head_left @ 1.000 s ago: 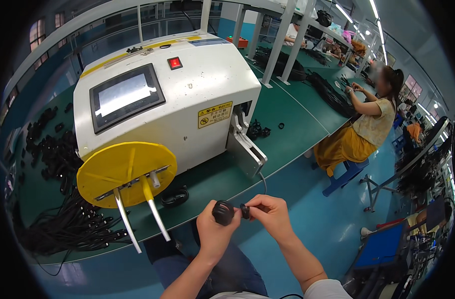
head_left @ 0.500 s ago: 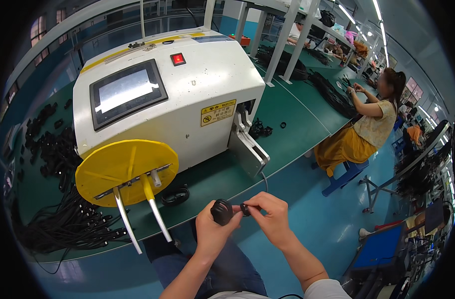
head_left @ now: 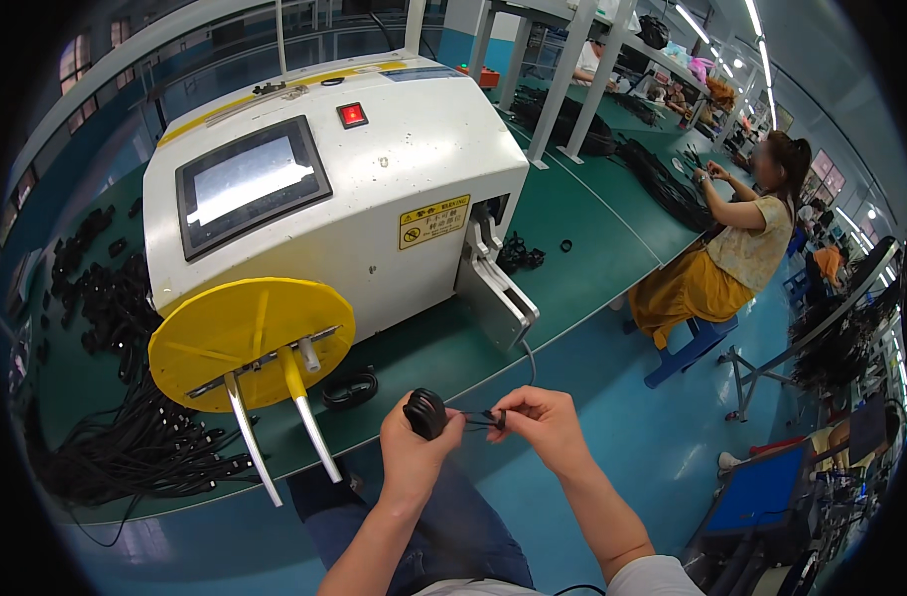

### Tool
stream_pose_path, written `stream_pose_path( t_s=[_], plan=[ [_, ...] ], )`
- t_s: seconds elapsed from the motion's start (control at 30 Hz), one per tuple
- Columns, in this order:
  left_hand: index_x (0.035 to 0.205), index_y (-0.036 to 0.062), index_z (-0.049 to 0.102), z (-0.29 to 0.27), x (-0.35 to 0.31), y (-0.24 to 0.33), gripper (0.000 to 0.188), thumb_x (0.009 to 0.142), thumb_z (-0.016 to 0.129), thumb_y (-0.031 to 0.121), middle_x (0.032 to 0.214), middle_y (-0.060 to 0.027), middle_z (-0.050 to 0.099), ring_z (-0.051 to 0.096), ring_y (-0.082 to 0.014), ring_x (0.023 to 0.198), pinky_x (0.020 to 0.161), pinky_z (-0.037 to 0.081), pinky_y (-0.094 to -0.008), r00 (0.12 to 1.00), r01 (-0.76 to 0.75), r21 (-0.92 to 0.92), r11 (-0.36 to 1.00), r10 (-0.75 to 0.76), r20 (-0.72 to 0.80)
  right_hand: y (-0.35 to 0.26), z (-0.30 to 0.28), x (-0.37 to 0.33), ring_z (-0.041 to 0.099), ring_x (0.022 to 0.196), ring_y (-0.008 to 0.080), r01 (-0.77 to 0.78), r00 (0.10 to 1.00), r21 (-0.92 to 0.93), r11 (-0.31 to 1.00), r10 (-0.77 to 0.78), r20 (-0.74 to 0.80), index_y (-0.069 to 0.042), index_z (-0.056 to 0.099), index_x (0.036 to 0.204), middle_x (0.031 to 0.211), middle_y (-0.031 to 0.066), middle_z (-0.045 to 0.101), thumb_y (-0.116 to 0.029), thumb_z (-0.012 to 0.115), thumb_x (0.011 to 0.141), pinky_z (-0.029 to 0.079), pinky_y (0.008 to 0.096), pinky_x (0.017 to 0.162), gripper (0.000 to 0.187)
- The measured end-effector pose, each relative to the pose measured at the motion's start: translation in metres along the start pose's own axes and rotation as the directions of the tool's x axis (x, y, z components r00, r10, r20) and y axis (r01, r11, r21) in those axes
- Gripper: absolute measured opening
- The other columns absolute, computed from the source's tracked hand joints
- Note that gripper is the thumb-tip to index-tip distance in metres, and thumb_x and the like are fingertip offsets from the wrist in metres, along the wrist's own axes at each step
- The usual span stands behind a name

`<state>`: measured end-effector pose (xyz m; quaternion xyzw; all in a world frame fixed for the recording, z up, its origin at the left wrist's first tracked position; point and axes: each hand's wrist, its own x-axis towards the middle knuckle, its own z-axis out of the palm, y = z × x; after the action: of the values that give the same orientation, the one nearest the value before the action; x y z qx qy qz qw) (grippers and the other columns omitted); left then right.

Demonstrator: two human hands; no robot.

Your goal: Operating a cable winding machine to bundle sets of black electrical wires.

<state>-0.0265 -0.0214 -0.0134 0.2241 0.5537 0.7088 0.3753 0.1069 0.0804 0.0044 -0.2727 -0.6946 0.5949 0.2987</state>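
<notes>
My left hand is closed around a tight coil of black cable, held in front of my lap just off the table's near edge. Two thin black strands run from the coil across to my right hand. That hand pinches a small dark cable end between thumb and fingertips; its exact shape is too small to make out. Another coiled black cable lies on the green table beyond my left hand.
A white machine with a screen and yellow disc with metal rods stands on the table. Black cables are heaped at left. A co-worker sits at the right. A metal guide sticks out of the machine.
My hands have drawn slightly apart, the left with the coil shifting left. More of the strands between them shows. The coil has turned a little.
</notes>
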Motion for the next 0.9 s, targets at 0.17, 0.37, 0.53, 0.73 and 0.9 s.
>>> stream_pose_path(
  t_s=[0.17,0.37,0.53,0.73,0.9],
  plan=[
    [0.078,0.0012,0.055,0.001,0.002,-0.005,0.012,0.077,0.067,0.000,0.065,-0.0019,0.057,0.050,-0.0064,0.053,0.048,0.037,-0.0190,0.996,0.087,-0.101,0.991,-0.087,0.005,0.011,-0.013,-0.002,0.064,0.068,0.0160,-0.277,0.957,0.337,0.900,0.226,0.182,0.002,0.065,0.094,0.079,0.0086,0.065,0.007,0.058,0.080,0.055,0.0269,0.063,0.016],
    [0.079,0.0013,0.055,0.000,0.004,-0.011,0.013,0.077,0.068,0.001,0.065,-0.0014,0.055,0.050,-0.0066,0.054,0.048,0.037,-0.0201,0.980,0.150,-0.012,0.989,-0.147,0.135,-0.005,-0.010,-0.002,0.065,0.069,0.0161,-0.395,0.883,0.274,0.877,0.280,0.378,0.004,0.065,0.097,0.080,0.0102,0.064,0.008,0.054,0.082,0.056,0.0278,0.063,0.019],
    [0.079,-0.0002,0.057,-0.001,0.002,-0.014,0.011,0.076,0.068,0.000,0.065,-0.0030,0.056,0.049,-0.0071,0.052,0.045,0.035,-0.0197,0.965,0.239,-0.031,0.971,-0.233,0.123,0.017,-0.014,-0.004,0.065,0.069,0.0170,-0.159,0.951,0.255,0.954,0.079,0.300,0.005,0.065,0.095,0.078,0.0115,0.064,0.011,0.050,0.080,0.056,0.0283,0.062,0.022],
    [0.076,-0.0016,0.058,-0.005,0.006,-0.014,0.009,0.075,0.067,-0.001,0.064,-0.0048,0.057,0.050,-0.0076,0.051,0.044,0.034,-0.0191,0.983,0.179,-0.137,0.974,-0.182,-0.013,0.022,-0.027,0.009,0.064,0.065,0.0180,0.151,0.949,0.254,0.955,-0.069,-0.306,0.006,0.064,0.087,0.076,0.0123,0.064,0.013,0.045,0.079,0.055,0.0289,0.059,0.023],
    [0.079,0.0010,0.053,-0.006,-0.001,-0.013,0.011,0.078,0.064,-0.002,0.072,-0.0084,0.059,0.050,-0.0094,0.055,0.046,0.035,-0.0191,0.980,0.196,-0.014,0.980,-0.195,0.043,0.066,-0.110,0.115,0.064,0.059,0.0172,0.012,0.898,-0.315,0.949,-0.149,-0.414,0.002,0.065,0.089,0.071,0.0099,0.064,0.008,0.047,0.079,0.054,0.0281,0.052,0.021]
  ],
)
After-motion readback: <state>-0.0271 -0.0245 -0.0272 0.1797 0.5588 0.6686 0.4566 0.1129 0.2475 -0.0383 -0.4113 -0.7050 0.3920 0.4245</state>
